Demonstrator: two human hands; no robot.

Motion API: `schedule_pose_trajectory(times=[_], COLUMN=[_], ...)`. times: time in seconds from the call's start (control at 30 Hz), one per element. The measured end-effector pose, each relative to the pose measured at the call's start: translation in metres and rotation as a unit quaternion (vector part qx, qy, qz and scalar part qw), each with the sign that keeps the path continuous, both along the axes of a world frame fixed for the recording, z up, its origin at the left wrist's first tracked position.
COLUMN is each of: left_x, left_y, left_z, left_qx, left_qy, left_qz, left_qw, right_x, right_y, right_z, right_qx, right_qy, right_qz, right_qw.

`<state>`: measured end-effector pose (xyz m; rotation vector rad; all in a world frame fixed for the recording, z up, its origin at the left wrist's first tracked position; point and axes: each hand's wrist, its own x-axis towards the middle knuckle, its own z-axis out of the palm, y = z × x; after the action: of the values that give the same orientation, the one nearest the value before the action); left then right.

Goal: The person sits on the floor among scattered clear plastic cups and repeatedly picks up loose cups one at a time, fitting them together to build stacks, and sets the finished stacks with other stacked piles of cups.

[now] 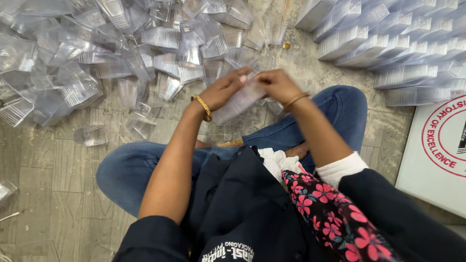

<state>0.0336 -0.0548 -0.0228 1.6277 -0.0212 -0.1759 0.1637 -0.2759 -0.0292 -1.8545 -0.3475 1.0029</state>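
— Clear, thin plastic is seen everywhere: what is held?

— A nested stack of clear cups (239, 103), ribbed and slightly tapered, is gripped between both hands above the knees in blue jeans (340, 104).

— How is it gripped?

— The left hand (224, 90) is closed around the upper side of the stack, fingers curled over it. The right hand (277, 85) is closed on its top end, thumb side pressed to the rim.

— And around it?

— Loose cups (92, 68) are scattered on the grey tiled floor (48, 174) at the left; neat stacked rows (388, 43) are laid at the right, near a white board (437, 160).
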Motion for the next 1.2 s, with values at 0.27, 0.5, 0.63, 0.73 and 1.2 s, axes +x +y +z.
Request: schedule_pose_trajectory(times=[0.27,0.5,0.63,0.73,1.2], left_x=[0.005,-0.005,0.006,0.012,0.009], left_y=[0.047,0.059,0.052,0.049,0.047], left_z=[0.012,0.007,-0.004,-0.011,-0.011], left_qx=[-0.026,-0.065,-0.065,-0.08,-0.05], left_qy=[0.01,0.009,-0.02,-0.021,0.015], left_qz=[0.298,0.347,0.316,0.318,0.341], left_qw=[0.954,0.935,0.946,0.944,0.939], right_x=[-0.064,-0.094,-0.06,-0.035,0.012], right_y=[0.054,0.043,0.001,-0.024,-0.025], right_z=[-0.006,-0.027,-0.026,-0.021,-0.012], right_qx=[0.025,0.036,-0.043,-0.022,-0.33], right_qy=[-0.248,-0.608,-0.529,-0.514,-0.402], right_qz=[0.011,0.231,0.161,0.104,0.037], right_qw=[0.968,0.758,0.832,0.851,0.854])
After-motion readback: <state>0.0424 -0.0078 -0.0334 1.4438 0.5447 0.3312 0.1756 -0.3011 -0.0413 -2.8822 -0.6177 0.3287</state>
